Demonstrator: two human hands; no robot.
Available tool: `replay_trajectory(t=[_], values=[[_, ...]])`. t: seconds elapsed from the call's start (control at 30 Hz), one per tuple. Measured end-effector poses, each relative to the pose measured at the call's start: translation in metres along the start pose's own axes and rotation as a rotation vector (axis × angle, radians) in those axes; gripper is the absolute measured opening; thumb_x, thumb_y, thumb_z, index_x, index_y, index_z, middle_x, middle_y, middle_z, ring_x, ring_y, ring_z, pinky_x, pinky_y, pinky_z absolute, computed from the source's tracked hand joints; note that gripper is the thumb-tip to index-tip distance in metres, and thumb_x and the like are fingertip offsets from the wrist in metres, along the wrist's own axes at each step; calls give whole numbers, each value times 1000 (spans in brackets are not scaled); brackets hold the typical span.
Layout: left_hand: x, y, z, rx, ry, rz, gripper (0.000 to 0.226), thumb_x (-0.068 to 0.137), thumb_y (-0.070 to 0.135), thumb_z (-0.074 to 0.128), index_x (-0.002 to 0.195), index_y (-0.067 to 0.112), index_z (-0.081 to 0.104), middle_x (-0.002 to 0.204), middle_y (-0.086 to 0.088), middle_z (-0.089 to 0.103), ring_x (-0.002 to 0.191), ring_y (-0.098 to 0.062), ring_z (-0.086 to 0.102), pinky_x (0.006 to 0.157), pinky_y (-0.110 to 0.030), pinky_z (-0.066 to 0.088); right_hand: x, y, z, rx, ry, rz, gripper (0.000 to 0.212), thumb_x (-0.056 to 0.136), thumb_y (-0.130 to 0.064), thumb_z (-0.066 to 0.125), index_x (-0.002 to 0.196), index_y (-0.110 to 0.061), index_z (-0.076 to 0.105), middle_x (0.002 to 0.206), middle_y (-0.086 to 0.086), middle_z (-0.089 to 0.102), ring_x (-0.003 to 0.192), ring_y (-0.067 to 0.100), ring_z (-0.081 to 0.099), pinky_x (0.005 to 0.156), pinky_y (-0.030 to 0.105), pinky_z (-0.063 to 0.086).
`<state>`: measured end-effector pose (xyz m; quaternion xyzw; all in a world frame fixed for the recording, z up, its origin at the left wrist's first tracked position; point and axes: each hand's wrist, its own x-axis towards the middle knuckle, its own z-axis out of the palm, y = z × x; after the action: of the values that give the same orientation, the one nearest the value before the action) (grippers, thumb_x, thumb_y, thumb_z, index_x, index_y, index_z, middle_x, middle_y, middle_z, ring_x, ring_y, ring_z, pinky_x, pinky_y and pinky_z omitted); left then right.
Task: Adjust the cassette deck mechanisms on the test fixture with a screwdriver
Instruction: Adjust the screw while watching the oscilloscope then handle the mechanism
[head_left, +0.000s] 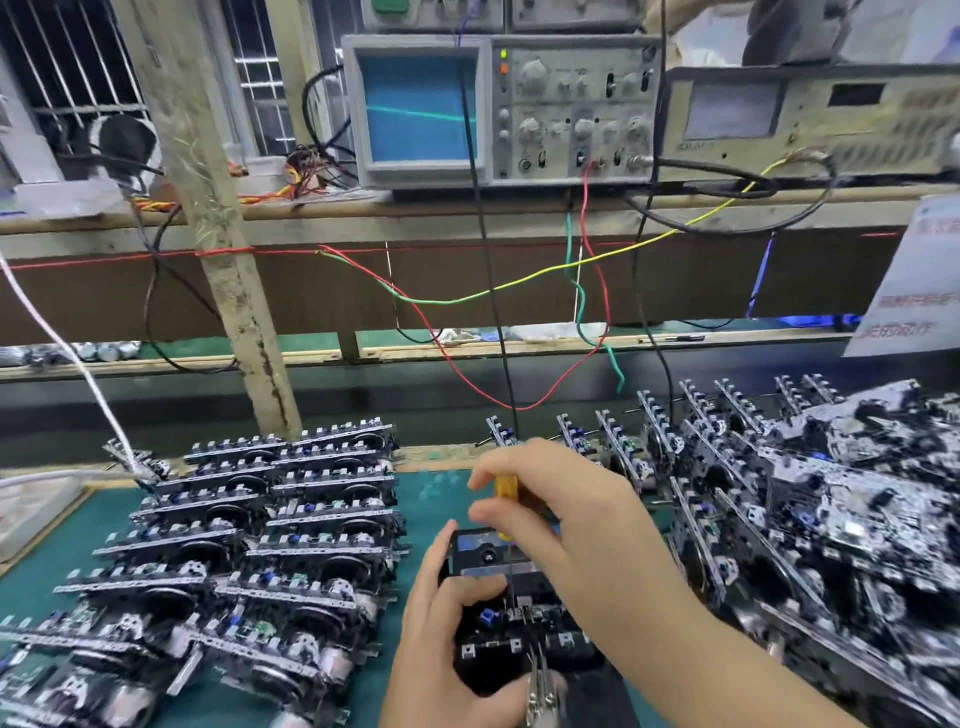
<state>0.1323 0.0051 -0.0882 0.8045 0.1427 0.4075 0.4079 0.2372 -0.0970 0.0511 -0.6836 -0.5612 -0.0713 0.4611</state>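
The left hand (441, 618) grips the mechanism (511, 613) to steady it — the right hand (566, 514) pinches the screwdriver (506, 493) upright, tip below its fingers.

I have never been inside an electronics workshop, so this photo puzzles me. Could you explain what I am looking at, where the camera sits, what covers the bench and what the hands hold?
There is one picture, taken by a camera on the worker's head, looking forward and down. No robot is involved, only a person's bare hands. The right hand pinches a yellow-handled screwdriver, its thin shaft pointing down into a black cassette deck mechanism in the middle. The left hand grips that mechanism to steady it. On the green bench mat, neat rows of metal-and-black cassette mechanisms lie to the left, and a looser heap of similar mechanisms lies to the right. Behind, on a wooden shelf, stands a grey oscilloscope with a blue screen showing a bright line. Red, green and yellow wires hang down from the instruments toward the bench.
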Motion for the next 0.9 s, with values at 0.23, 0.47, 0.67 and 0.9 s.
replay_trajectory(t=[0.23,0.47,0.67,0.9], values=[[-1,3,0,8,0,36,63,55,62,91,109,47,61,162,19,27,143,-8,41,103,-49,48,2,-2,-13,62,-181,107,27,102,-10,53,118,-27,68,105,-17,69,105,3,63,92,23,48],[-3,2,2,2,8,19,67,52,54,94,109,48,60,162,17,29,142,-9,42,100,-44,51,-3,1,-6,114,-70,64,19,90,-21,72,104,-34,69,86,-15,65,83,12,64,78,29,51],[-4,3,1,15,8,46,64,54,65,89,108,46,61,162,16,29,143,-5,39,103,-42,47,-8,6,2,69,60,8,17,90,-25,69,106,-32,67,88,-19,57,80,10,60,75,23,48],[-2,6,-1,13,13,41,65,52,61,89,110,51,60,160,28,24,141,-3,41,105,-35,43,-5,12,-16,99,-102,108,24,101,-13,58,111,-32,68,98,-18,69,97,7,67,86,25,51]])
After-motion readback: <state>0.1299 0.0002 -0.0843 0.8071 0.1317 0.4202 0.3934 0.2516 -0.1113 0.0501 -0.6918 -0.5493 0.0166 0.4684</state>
